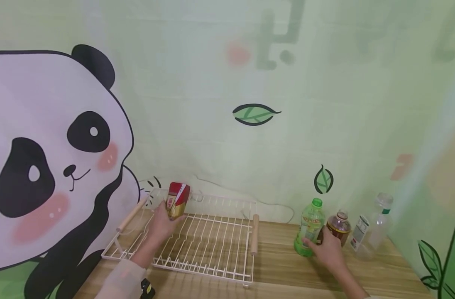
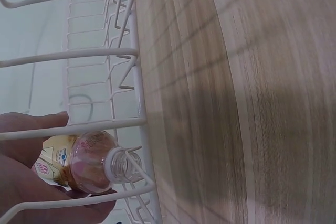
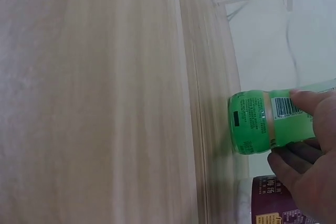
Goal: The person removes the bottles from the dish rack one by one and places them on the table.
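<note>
My left hand (image 1: pixel 162 222) grips a clear plastic bottle with a red and gold label (image 1: pixel 177 200), turned upside down. In the left wrist view its bare neck (image 2: pixel 123 165) points down among the wires of a white dish rack (image 2: pixel 137 77). On the right, my right hand (image 1: pixel 327 251) holds a green plastic bottle (image 1: pixel 311 226) low on its body, thumb on one side and fingers on the other. This bottle is upright, its base (image 3: pixel 242 121) at or just above the tabletop. A dark-labelled bottle (image 1: pixel 339 226) stands right beside those fingers.
An empty-looking clear bottle (image 1: pixel 380 224) with a white label stands at the right end of the wooden table (image 1: pixel 283 270). Wooden handles (image 1: pixel 255 234) rise at the rack's sides. A printed panda curtain (image 1: pixel 212 145) hangs behind, with a thin cord (image 1: pixel 272 204) before it.
</note>
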Action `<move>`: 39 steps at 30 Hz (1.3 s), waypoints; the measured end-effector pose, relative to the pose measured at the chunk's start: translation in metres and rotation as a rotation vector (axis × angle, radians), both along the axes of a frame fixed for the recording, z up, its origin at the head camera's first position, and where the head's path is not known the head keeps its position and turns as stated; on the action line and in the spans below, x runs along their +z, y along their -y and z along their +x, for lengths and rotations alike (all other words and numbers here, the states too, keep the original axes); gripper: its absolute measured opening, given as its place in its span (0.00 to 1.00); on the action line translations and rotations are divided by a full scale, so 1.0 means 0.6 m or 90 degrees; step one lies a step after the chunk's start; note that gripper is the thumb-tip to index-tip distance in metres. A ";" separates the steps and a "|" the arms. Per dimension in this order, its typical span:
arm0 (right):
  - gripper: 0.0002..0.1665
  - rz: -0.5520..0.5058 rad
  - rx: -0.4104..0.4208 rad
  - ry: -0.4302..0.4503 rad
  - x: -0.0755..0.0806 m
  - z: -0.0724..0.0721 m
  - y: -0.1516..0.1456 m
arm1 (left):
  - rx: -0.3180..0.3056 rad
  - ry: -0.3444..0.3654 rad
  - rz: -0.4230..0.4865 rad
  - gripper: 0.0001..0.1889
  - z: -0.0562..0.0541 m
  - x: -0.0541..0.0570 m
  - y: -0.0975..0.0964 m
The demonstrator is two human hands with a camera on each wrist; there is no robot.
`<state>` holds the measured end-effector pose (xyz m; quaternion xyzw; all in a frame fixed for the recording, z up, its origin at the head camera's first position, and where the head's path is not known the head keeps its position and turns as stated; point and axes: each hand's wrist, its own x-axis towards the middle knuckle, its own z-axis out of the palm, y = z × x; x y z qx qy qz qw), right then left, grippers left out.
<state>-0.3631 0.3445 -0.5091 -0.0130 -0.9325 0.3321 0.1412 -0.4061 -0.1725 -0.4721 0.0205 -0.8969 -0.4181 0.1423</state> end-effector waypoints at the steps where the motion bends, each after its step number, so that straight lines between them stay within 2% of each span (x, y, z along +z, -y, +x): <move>1: 0.40 -0.001 0.000 0.001 0.000 0.001 0.000 | 0.000 -0.002 -0.003 0.48 0.001 0.000 -0.001; 12: 0.40 0.009 0.001 0.001 -0.001 0.006 0.003 | 0.013 0.014 -0.020 0.50 -0.003 -0.005 -0.001; 18: 0.46 0.022 0.005 0.042 -0.006 0.006 0.003 | 0.022 0.028 -0.024 0.49 -0.002 -0.005 -0.004; 23: 0.50 0.036 0.008 0.089 -0.006 0.015 0.003 | 0.021 0.027 -0.024 0.47 -0.004 -0.007 -0.003; 28: 0.51 0.044 0.032 0.109 0.012 0.035 0.004 | 0.022 0.031 -0.021 0.45 -0.005 -0.009 0.000; 33: 0.45 0.047 0.074 0.136 0.031 0.059 -0.004 | 0.026 0.032 -0.025 0.40 -0.004 -0.008 0.001; 36: 0.40 0.045 0.111 0.152 0.049 0.076 -0.003 | 0.031 0.029 -0.012 0.38 -0.001 -0.003 0.000; 39: 0.39 0.024 0.153 0.156 0.080 0.095 0.009 | 0.041 0.014 0.009 0.39 0.004 0.007 -0.001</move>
